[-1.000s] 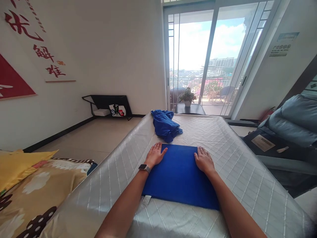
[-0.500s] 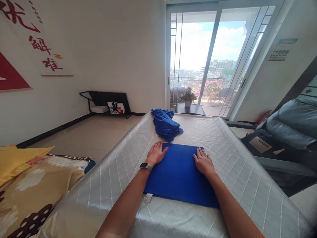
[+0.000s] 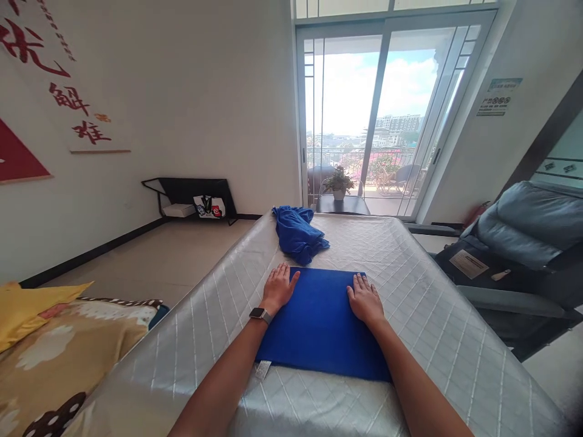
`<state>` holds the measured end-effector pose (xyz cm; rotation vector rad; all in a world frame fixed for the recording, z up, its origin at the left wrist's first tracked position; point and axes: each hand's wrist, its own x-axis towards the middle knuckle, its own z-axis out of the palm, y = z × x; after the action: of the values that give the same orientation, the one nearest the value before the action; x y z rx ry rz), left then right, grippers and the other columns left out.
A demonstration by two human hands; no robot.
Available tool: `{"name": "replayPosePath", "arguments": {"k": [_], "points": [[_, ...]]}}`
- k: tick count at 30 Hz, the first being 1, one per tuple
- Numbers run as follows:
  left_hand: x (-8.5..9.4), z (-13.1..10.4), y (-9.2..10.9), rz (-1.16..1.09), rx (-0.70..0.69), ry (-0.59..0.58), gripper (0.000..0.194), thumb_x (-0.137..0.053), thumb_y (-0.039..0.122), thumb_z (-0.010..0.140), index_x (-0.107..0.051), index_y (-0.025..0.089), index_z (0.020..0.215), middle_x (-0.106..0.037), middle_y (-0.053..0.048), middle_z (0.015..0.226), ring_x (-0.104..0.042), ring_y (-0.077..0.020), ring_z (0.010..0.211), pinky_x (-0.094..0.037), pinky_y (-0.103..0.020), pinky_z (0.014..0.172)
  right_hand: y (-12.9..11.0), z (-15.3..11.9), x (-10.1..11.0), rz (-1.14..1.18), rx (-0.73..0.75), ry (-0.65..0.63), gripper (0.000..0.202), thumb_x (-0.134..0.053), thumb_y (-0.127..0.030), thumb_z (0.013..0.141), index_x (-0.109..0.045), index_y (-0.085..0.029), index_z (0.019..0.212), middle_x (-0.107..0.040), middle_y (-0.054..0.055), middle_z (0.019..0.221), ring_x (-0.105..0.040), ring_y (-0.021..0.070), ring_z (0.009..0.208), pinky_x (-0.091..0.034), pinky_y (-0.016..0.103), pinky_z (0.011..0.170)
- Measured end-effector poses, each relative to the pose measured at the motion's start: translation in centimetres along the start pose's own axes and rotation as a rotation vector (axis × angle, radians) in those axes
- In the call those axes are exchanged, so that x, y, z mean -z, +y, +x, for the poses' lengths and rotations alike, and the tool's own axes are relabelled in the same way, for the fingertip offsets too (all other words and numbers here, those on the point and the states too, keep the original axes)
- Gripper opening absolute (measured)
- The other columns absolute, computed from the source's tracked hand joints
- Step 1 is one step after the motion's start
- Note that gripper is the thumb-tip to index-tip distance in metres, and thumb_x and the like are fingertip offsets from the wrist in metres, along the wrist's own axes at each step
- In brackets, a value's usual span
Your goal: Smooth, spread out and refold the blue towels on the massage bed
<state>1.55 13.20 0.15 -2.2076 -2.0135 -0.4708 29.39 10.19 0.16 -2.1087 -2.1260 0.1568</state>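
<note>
Silvery quilted covering supports a flat blue cloth (white tag at its near-left corner); left hand and right hand lie open on its sides, gripping nothing.

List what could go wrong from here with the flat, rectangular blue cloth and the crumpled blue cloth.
The flat blue cloth could slide or crease if the left hand or right hand drags, since the silver quilted cover looks slick. The crumpled blue cloth lies near the cover's far left corner and might slip off if nudged.
</note>
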Motion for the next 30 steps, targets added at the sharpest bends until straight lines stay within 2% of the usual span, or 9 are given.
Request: {"name": "replayPosePath", "arguments": {"k": [3,6,8,11,13,15,17,26,30], "points": [[0.5,-0.6,3.3,-0.036,-0.172,0.020,0.075,-0.009,0.057,0.102,-0.048,0.006,0.143,-0.043,-0.017,0.152,-0.034,-0.0262,0.144,-0.023,-0.041,0.120,-0.1,0.0,-0.1,0.007,-0.003,0.007,0.066,-0.016,-0.042,0.100,-0.022,-0.007,0.156,-0.020,0.007,0.163,-0.012,0.0210,0.151,-0.009,0.041,0.121],[0.0,-1.5,8.4,-0.104,-0.397,-0.014,0.070,-0.011,0.055,0.103,-0.047,0.011,0.145,-0.043,-0.014,0.153,-0.031,-0.0234,0.145,-0.023,-0.040,0.120,0.0,0.0,-0.1,0.006,0.001,0.010,0.066,-0.017,-0.042,0.100,-0.022,-0.007,0.156,-0.020,0.008,0.163,-0.013,0.0217,0.151,-0.010,0.041,0.121],[-0.7,-2.0,11.8,-0.148,-0.496,-0.040,0.067,-0.012,0.053,0.104,-0.044,0.013,0.147,-0.042,-0.012,0.153,-0.030,-0.0223,0.146,-0.023,-0.041,0.120,0.2,0.0,-0.1,-0.014,0.014,0.003,0.065,-0.018,-0.040,0.100,-0.021,-0.006,0.156,-0.019,0.008,0.163,-0.013,0.0214,0.151,-0.010,0.041,0.121],[-1.7,-2.4,15.0,-0.194,-0.503,-0.087,0.067,-0.011,0.052,0.104,-0.039,0.011,0.149,-0.040,-0.012,0.155,-0.029,-0.0224,0.146,-0.023,-0.041,0.120,0.4,-0.1,-0.1,-0.045,0.040,-0.018,0.063,-0.019,-0.035,0.099,-0.020,-0.007,0.156,-0.016,0.007,0.164,-0.010,0.0200,0.151,-0.010,0.039,0.121],[-2.1,-2.3,15.4,-0.193,-0.457,-0.115,0.068,-0.011,0.052,0.104,-0.037,0.009,0.150,-0.038,-0.013,0.155,-0.028,-0.0225,0.147,-0.022,-0.041,0.121,0.4,-0.2,-0.1,-0.044,0.041,-0.021,0.063,-0.019,-0.035,0.100,-0.020,-0.008,0.156,-0.016,0.007,0.164,-0.009,0.0197,0.151,-0.009,0.039,0.121],[-2.3,-2.0,14.5,-0.174,-0.427,-0.134,0.069,-0.013,0.054,0.103,-0.037,0.010,0.150,-0.036,-0.013,0.156,-0.026,-0.0225,0.147,-0.021,-0.041,0.121,0.4,-0.2,0.0,-0.027,0.030,-0.013,0.063,-0.017,-0.037,0.100,-0.020,-0.007,0.156,-0.017,0.007,0.164,-0.009,0.0200,0.151,-0.009,0.039,0.121],[-2.3,-1.6,12.7,-0.151,-0.397,-0.147,0.070,-0.014,0.057,0.103,-0.037,0.011,0.151,-0.034,-0.013,0.157,-0.025,-0.0227,0.148,-0.021,-0.043,0.121,0.2,-0.1,0.0,-0.002,0.017,-0.004,0.064,-0.017,-0.038,0.100,-0.021,-0.007,0.156,-0.019,0.008,0.163,-0.011,0.0207,0.151,-0.008,0.039,0.121],[-1.6,-0.9,1.3,-0.029,-0.108,-0.168,0.078,-0.011,0.062,0.101,-0.034,0.008,0.152,-0.030,-0.015,0.158,-0.025,-0.0266,0.147,-0.020,-0.047,0.121,0.2,0.1,-0.2,0.012,0.008,-0.008,0.065,-0.016,-0.040,0.099,-0.022,-0.007,0.156,-0.019,0.008,0.163,-0.010,0.0197,0.151,-0.007,0.040,0.121],[-1.7,-1.1,-1.0,-0.009,-0.057,-0.148,0.083,-0.009,0.064,0.100,-0.032,0.004,0.152,-0.028,-0.017,0.159,-0.024,-0.0273,0.148,-0.020,-0.046,0.121,0.3,0.2,-0.3,0.003,0.006,-0.009,0.065,-0.016,-0.040,0.099,-0.021,-0.008,0.156,-0.019,0.007,0.163,-0.010,0.0200,0.151,-0.008,0.040,0.121]]}}
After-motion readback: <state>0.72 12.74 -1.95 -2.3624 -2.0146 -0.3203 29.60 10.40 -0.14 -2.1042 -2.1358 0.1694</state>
